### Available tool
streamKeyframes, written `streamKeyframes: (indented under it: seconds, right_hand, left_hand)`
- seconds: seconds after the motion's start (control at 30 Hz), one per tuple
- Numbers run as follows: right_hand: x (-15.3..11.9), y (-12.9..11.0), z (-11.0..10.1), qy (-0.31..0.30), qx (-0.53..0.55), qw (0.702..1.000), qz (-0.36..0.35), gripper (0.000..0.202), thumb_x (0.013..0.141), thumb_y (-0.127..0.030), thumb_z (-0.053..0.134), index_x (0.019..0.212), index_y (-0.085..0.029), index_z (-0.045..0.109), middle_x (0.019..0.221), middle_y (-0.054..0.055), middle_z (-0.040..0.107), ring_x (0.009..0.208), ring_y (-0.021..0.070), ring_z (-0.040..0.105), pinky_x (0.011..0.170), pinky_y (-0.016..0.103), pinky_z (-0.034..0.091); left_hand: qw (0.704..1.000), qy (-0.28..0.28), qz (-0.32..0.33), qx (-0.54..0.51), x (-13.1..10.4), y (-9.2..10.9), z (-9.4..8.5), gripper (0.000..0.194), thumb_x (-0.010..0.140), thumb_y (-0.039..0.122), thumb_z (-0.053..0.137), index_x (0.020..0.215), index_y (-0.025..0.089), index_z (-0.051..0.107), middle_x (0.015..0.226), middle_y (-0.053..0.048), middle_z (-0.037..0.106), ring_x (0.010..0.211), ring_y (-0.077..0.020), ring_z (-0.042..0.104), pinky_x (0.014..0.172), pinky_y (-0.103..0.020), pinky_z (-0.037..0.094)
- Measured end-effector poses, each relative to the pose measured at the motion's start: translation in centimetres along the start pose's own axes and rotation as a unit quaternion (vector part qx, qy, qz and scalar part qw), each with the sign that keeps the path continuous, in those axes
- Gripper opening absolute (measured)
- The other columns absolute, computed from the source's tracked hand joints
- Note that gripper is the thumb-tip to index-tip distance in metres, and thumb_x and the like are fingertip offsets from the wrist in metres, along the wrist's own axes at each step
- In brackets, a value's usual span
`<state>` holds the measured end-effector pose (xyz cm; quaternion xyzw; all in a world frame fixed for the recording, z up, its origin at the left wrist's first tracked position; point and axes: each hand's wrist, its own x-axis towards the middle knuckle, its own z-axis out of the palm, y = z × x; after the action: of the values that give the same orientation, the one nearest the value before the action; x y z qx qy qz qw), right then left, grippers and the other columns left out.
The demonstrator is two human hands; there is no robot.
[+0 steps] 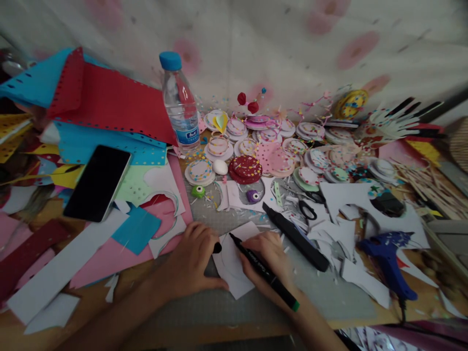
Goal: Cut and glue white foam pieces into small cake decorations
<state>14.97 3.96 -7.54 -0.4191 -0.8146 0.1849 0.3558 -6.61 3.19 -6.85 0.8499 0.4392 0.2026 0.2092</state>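
Note:
A small white paper [239, 289] with a faint curved line lies on the grey cutting mat [190, 312] before me. My right hand [268, 251] is closed round a black marker [268, 275] with a green end, its bare tip over the paper's upper left part. At the paper's left side rests my left hand [197, 258], its thumb stretched along the lower edge. A black marker cap [217, 247] sticks out from its curled fingers. Beyond the right hand lies a black utility knife [296, 236].
A blue glue gun [391, 258], scissors [307, 209] and paper scraps lie on the right. A water bottle [181, 107] stands behind, beside many decorated paper discs [244, 168]. On the left are a phone [98, 183], coloured sheets [113, 97] and a white paper strip [68, 265].

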Motion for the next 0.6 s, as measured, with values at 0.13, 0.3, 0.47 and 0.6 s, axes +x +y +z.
streamKeyframes:
  seconds: [0.13,0.3,0.47,0.6]
  right_hand:
    - [0.06,-0.06,0.07,-0.001,-0.011,1.000,-0.013,0.019,0.082,-0.011,0.061,0.094,-0.024,0.055,0.077,-0.001,0.065,0.074,0.0185,0.058,0.073,0.036,0.042]
    - [-0.09,-0.10,0.02,0.013,-0.007,1.000,-0.008,0.018,0.082,-0.011,0.060,0.093,-0.024,0.054,0.075,0.000,0.063,0.074,0.0184,0.057,0.072,0.035,0.042]
    - [-0.24,0.07,0.06,0.009,-0.036,0.999,-0.015,0.019,0.081,-0.011,0.060,0.094,-0.024,0.054,0.076,0.000,0.064,0.074,0.0191,0.057,0.073,0.037,0.042]
    - [-0.18,0.05,-0.06,0.030,-0.034,0.999,0.001,0.018,0.081,-0.010,0.059,0.092,-0.023,0.053,0.075,0.000,0.062,0.072,0.0183,0.057,0.071,0.035,0.043]
  left_hand:
    - [1.000,-0.001,-0.006,0.002,-0.09,0.05,0.00,0.070,0.056,0.066,0.077,0.094,0.016,0.046,0.093,-0.008,0.057,0.090,-0.0287,0.051,0.083,-0.048,0.040]
    - [1.000,0.006,-0.005,0.001,-0.17,0.08,-0.03,0.069,0.057,0.069,0.074,0.093,0.017,0.046,0.092,-0.007,0.057,0.089,-0.0280,0.051,0.082,-0.047,0.040]
    - [1.000,0.002,-0.015,-0.007,-0.06,0.00,0.00,0.067,0.058,0.069,0.074,0.093,0.018,0.047,0.093,-0.006,0.058,0.089,-0.0278,0.052,0.084,-0.048,0.040]
    - [1.000,0.001,-0.020,-0.010,-0.01,0.05,-0.05,0.066,0.059,0.070,0.073,0.092,0.018,0.050,0.092,-0.006,0.058,0.088,-0.0273,0.052,0.083,-0.047,0.041]
